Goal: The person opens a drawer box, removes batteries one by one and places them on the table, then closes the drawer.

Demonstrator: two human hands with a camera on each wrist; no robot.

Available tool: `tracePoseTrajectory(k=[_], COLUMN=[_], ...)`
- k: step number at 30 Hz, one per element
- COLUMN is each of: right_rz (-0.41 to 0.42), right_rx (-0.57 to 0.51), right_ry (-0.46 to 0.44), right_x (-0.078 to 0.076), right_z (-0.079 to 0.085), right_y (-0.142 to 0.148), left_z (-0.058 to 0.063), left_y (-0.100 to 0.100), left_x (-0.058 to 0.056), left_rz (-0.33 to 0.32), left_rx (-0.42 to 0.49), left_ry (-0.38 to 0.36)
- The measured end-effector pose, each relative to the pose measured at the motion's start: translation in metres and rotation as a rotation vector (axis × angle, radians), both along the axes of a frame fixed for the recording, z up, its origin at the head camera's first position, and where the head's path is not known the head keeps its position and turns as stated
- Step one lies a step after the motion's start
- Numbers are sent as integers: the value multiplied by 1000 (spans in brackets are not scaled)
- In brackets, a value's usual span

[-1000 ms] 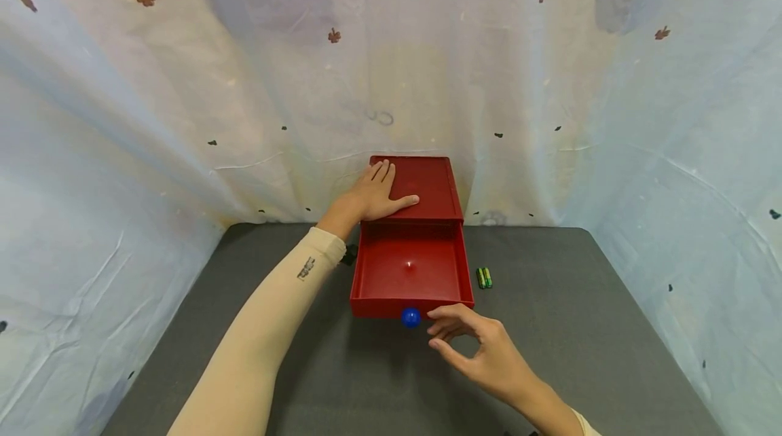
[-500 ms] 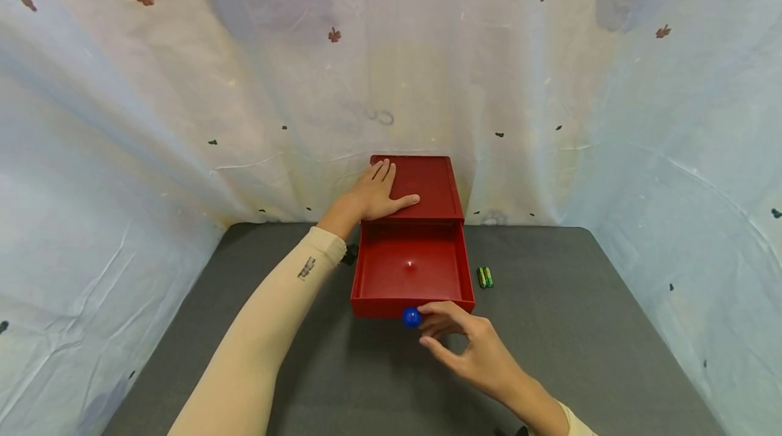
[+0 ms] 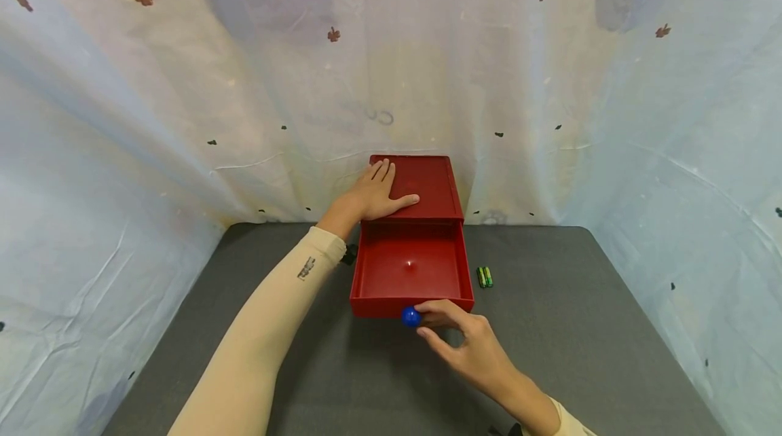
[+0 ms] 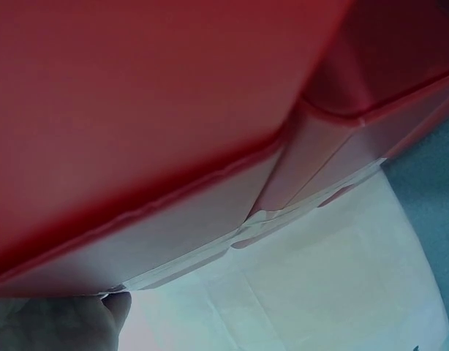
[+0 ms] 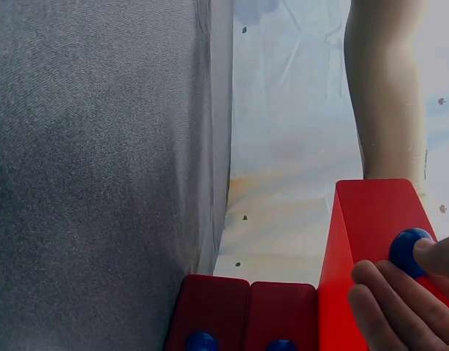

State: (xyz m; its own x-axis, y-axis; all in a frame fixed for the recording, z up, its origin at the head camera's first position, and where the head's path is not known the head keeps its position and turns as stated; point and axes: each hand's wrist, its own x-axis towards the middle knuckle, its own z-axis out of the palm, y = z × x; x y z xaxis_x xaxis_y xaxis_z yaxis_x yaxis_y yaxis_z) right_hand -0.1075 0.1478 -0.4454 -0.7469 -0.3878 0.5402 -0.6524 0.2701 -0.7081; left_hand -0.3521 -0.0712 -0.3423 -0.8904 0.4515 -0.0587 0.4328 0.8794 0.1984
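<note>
Right of the pulled-out drawer (image 3: 409, 281), two green batteries (image 3: 485, 277) lie on the table (image 3: 568, 327). The right wrist view alone shows two closed drawers (image 5: 212, 311) below. The front panel (image 3: 379, 307) runs crosswise, facing me; my right hand (image 3: 474, 348) touches its blue knob (image 3: 410, 317), whether pinching I cannot tell. My left hand (image 3: 374, 197) lies spread on the cabinet (image 3: 425, 181).
</note>
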Motion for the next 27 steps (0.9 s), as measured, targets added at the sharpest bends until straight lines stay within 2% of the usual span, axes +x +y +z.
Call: tracePoseTrajectory(k=[11, 27], right_rz=[-80, -86], right_rx=[-11, -31], right_ry=[31, 52], right_x=[-5, -23], right_z=[3, 9], right_y=[-4, -3], left_z=[1, 2], left_y=[0, 1], left_x=[2, 1], left_rz=[9, 25], left_rx=[6, 3], left_ry=[0, -12])
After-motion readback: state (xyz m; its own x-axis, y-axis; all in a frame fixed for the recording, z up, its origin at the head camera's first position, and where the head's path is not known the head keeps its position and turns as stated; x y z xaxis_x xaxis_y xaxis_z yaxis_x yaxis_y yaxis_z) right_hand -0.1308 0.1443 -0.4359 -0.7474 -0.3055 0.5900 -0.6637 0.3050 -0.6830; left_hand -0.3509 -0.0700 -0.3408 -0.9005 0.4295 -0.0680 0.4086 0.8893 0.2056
